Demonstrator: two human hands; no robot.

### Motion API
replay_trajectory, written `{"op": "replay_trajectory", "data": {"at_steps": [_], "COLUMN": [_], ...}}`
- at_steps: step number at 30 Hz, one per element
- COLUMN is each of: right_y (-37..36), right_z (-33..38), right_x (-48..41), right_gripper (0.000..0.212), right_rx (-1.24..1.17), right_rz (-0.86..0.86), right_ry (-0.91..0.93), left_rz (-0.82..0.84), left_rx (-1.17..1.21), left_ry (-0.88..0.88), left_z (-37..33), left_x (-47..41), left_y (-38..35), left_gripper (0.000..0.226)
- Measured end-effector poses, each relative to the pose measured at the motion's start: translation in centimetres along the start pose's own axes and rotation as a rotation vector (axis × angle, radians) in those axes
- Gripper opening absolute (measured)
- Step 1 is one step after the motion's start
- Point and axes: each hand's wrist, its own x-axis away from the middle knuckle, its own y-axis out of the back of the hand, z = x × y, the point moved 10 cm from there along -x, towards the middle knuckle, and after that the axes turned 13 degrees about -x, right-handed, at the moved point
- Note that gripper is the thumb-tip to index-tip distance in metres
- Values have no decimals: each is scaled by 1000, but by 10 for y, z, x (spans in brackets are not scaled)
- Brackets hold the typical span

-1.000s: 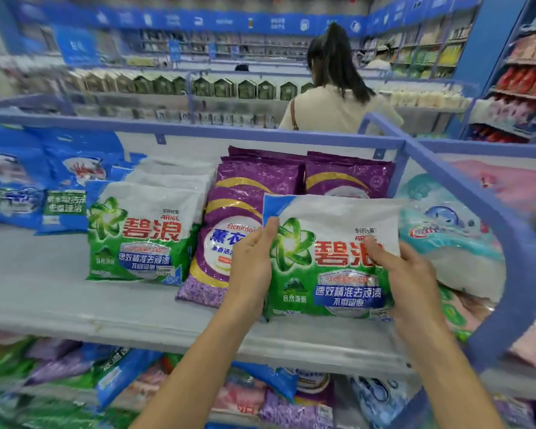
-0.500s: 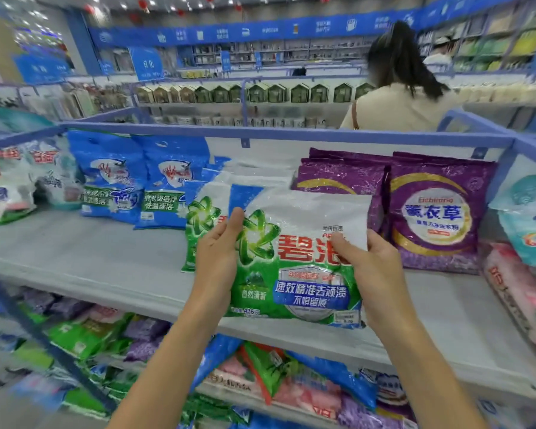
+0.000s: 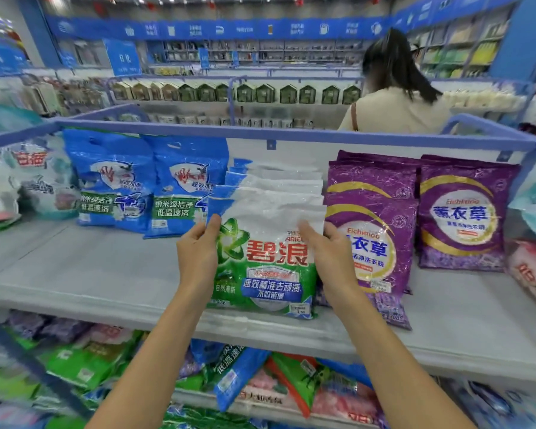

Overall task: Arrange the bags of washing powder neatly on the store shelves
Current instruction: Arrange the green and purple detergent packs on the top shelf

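The left hand (image 3: 198, 255) and right hand (image 3: 328, 258) are clamping the green bag (image 3: 270, 274) by its sides, risking a slide off the stack (image 3: 276, 187).

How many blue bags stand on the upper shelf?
2. One blue bag stands to the left; the second blue bag is right of it, beside the held green-and-white bag. More may hide behind them.

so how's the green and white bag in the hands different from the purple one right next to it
The green-and-white bag is white above, green below, with red characters; the purple bag is purple with gold arcs. The left hand and right hand grip the green-and-white bag by its sides; the purple bag lies unheld. Both front stacks of like bags on one shelf.
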Motion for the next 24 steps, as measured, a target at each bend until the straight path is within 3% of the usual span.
{"op": "replay_trajectory", "data": {"at_steps": [4, 8, 11, 14, 18, 22, 23, 24], "right_y": [6, 15, 18, 20, 9, 5, 10, 19], "right_z": [19, 7, -17, -24, -16, -16, -13, -7], "right_x": [-8, 15, 44, 44, 39, 44, 46, 47], "right_gripper": [34, 27, 46, 51, 51, 47, 44, 42], "right_rx": [71, 171, 420, 515, 477, 482, 474, 464], "right_rz": [-36, 25, 138, 86, 75, 121, 129, 107], "right_ry": [95, -7, -63, -20, 48, 66, 78, 101], "left_rz": [-5, 4, 59, 185, 76, -12, -53, -104], "left_rx": [21, 33, 14, -171, -96, -114, -156, -204], "left_ry": [-4, -43, -51, -32, 8, -11, -29, -59], "left_z": [-10, -13, -17, -6, -2, -9, -9, -11], "left_x": [-13, -11, -3, 7, 2, 9, 14, 20], "left_y": [2, 6, 6, -3, 7, 4, 6, 10], "left_gripper": [28, 16, 16, 22, 8, 9, 12, 31]}}
